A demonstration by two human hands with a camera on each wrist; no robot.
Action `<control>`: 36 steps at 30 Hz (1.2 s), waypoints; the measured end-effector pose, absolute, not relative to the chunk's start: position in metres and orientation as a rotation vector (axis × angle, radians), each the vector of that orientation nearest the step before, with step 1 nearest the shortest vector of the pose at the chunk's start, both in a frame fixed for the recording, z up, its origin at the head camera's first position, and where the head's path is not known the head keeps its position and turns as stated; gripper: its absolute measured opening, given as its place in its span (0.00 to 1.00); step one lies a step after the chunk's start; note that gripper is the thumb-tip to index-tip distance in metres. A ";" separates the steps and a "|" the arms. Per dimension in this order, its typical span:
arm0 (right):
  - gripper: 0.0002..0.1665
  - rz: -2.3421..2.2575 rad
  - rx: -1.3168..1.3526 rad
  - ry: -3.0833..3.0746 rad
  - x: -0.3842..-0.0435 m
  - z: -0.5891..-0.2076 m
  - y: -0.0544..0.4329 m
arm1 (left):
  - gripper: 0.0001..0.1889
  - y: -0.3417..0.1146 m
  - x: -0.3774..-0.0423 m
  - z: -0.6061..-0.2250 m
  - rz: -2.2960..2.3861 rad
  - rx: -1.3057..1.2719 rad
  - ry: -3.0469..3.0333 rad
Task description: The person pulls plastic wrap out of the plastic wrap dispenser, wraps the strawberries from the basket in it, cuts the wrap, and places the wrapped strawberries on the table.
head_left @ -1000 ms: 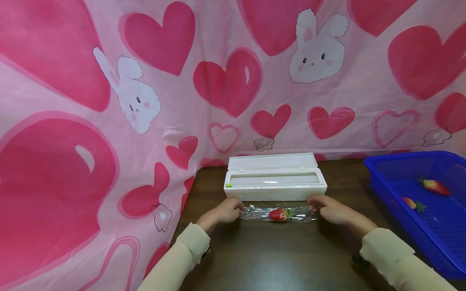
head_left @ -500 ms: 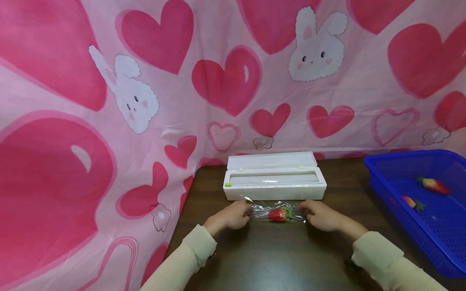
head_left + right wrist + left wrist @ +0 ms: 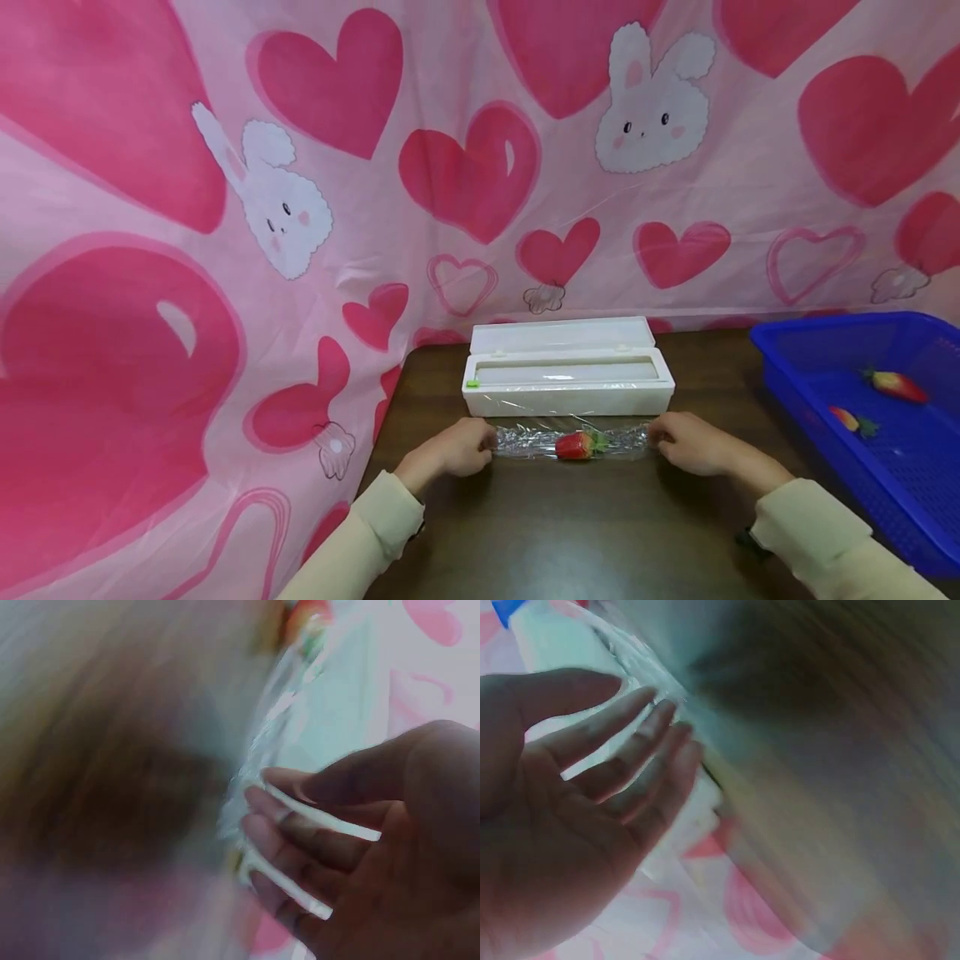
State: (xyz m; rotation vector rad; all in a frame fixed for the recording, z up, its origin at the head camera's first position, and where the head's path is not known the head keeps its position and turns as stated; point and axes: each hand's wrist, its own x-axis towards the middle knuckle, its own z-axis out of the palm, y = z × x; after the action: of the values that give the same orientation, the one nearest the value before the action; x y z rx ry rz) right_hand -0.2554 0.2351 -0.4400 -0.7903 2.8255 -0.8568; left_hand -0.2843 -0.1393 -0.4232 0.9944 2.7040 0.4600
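On the dark table a red strawberry (image 3: 573,445) with green leaves lies inside a strip of clear plastic wrap (image 3: 525,442). The wrap is bunched lengthwise on both sides of the fruit. My left hand (image 3: 459,447) pinches the left end, its thumb close to the index fingertip in the left wrist view. Over at the right end, my right hand (image 3: 690,443) pinches the film with thumb and fingertips; the crinkled wrap (image 3: 259,750) runs from those fingertips towards the strawberry (image 3: 306,619). Right behind stands a white cling film dispenser (image 3: 570,402), lid raised, a roll inside.
A blue plastic basket (image 3: 795,417) stands on the right of the table (image 3: 555,533), two more strawberries lying in it. A pink cloth (image 3: 465,192) with hearts and rabbits hangs behind and to the left.
Both hands first moved inward along the wrap towards the strawberry, then back outward to its ends. The strawberry and dispenser have stayed about where they were.
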 end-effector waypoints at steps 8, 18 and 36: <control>0.14 -1.045 -0.936 2.577 -0.261 -0.440 0.195 | 0.08 -0.094 -0.285 -0.424 0.379 1.064 2.644; 0.11 -1.002 -0.769 2.624 -0.263 -0.447 0.226 | 0.08 -0.126 -0.288 -0.429 0.488 0.851 2.619; 0.09 -0.941 -0.691 2.730 -0.255 -0.448 0.248 | 0.08 -0.157 -0.285 -0.436 0.575 0.829 2.621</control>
State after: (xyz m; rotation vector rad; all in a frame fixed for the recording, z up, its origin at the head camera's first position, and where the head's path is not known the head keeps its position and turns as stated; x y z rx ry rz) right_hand -0.2550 0.2484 -0.4478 -0.6912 2.7298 -0.9411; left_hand -0.2854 -0.1567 -0.4356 0.8290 2.6208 0.5745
